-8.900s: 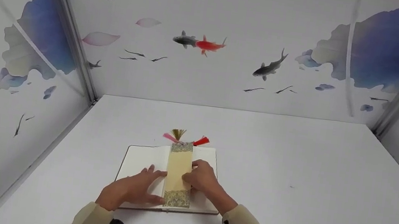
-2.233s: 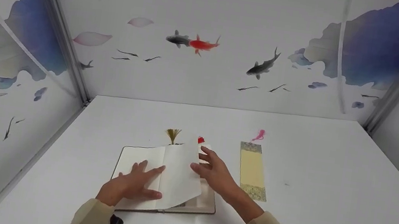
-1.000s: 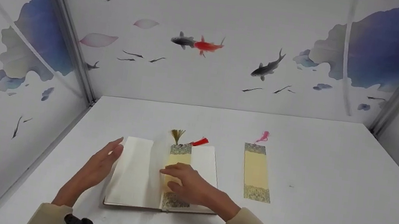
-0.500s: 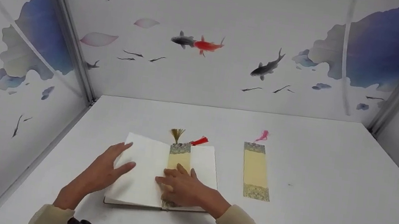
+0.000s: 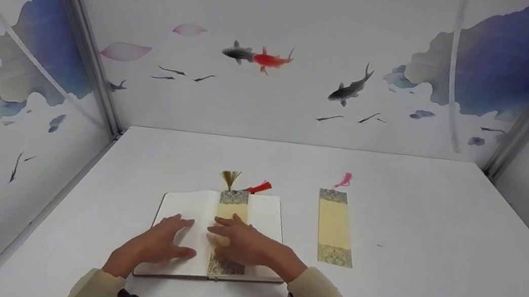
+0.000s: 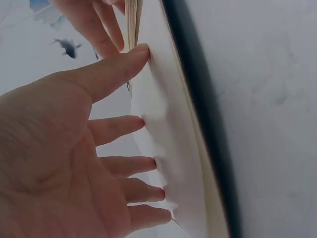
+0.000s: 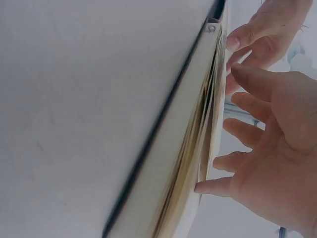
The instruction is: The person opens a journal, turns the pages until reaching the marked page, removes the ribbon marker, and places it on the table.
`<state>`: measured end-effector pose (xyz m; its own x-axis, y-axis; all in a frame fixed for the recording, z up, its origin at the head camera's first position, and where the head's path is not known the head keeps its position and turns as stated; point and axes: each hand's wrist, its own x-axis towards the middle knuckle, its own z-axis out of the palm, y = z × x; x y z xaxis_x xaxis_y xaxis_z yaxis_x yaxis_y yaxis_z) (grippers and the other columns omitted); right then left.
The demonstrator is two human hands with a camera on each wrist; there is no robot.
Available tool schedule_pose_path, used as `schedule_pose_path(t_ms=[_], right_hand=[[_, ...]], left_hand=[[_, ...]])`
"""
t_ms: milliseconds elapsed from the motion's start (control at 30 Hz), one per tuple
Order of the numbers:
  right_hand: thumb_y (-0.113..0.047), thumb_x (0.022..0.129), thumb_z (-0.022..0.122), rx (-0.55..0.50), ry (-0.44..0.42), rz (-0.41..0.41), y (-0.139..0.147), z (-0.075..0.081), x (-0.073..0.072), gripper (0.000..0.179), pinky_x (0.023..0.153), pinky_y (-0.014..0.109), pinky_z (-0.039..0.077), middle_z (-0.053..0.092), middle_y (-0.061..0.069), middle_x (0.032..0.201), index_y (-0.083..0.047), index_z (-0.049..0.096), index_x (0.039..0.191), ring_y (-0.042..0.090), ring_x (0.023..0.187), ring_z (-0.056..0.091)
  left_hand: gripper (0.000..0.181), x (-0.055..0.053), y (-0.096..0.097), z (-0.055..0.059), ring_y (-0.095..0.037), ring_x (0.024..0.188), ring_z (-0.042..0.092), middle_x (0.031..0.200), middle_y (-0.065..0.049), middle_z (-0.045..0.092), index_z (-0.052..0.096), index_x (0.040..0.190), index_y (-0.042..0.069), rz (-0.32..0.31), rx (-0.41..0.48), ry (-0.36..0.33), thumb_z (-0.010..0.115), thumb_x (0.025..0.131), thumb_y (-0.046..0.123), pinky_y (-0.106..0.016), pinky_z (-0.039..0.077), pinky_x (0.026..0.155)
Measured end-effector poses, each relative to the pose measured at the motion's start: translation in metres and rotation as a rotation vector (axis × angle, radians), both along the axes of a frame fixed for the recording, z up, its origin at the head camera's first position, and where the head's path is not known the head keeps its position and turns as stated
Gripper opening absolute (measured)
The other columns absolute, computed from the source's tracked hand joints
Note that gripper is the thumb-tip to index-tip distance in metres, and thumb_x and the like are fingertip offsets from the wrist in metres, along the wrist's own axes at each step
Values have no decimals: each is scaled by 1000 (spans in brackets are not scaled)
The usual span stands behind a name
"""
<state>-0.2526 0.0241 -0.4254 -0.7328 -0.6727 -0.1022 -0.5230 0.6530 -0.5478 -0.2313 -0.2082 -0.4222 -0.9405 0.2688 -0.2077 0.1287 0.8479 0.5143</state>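
Note:
An open notebook (image 5: 190, 205) with blank pages lies on the table. My left hand (image 5: 154, 246) spreads its fingers over the left page; in the left wrist view the fingertips (image 6: 141, 52) press into the paper. Along the gutter, on the right page, lies a yellow bookmark (image 5: 233, 211) with patterned ends. My right hand (image 5: 249, 246) rests across it with fingers extended, hiding its middle. A gold tassel (image 5: 229, 179) and a red tassel (image 5: 259, 187) stick out past the notebook's top edge. The right wrist view shows the notebook's page edges (image 7: 198, 134) with gaps between the leaves.
A second yellow bookmark (image 5: 334, 224) with a pink tassel (image 5: 344, 180) lies flat on the white table (image 5: 419, 215), right of the notebook. Printed walls with fish and petals (image 5: 276, 61) enclose the table at the back and sides.
The pink-tasselled bookmark went from the notebook to the table on the right. A page was turned leftward, uncovering another bookmark. Lately my left hand moved inward onto the left page, which now lies flatter.

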Motion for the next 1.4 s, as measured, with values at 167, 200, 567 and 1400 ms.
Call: schedule_pose_path(t_ms=[167, 200, 567, 1400], right_hand=[[-9, 96, 63, -235, 92, -153, 8, -1, -8, 42, 109, 50, 44, 53, 27, 140, 5, 58, 135, 39, 132, 53], [-9, 94, 64, -273, 98, -213, 9, -1, -10, 40, 103, 49, 49, 57, 27, 132, 7, 59, 131, 37, 122, 58], [-28, 82, 84, -211, -107, -592, 2, -4, -8, 68, 89, 44, 53, 60, 22, 110, 13, 51, 125, 26, 94, 58], [-16, 75, 87, -10, -61, -603, -2, 6, -10, 42, 60, 32, 41, 57, 8, 82, 6, 62, 101, 19, 68, 47]], left_hand=[[81, 0, 1, -3, -59, 147, 16, 159, -35, 25, 39, 150, -4, -26, 41, 15, 76, 88, 34, -68, 14, 119], [82, 1, 1, -3, -59, 147, 13, 160, -34, 23, 39, 150, -4, -40, 45, 17, 76, 88, 34, -69, 12, 119], [82, -2, 6, -4, -58, 149, 3, 167, -22, 12, 37, 156, 15, -203, 30, -55, 74, 88, 42, -75, 9, 115], [87, -10, 25, 2, -55, 152, 2, 170, -18, 6, 27, 159, 25, -160, -177, -152, 70, 89, 54, -78, 15, 113]])
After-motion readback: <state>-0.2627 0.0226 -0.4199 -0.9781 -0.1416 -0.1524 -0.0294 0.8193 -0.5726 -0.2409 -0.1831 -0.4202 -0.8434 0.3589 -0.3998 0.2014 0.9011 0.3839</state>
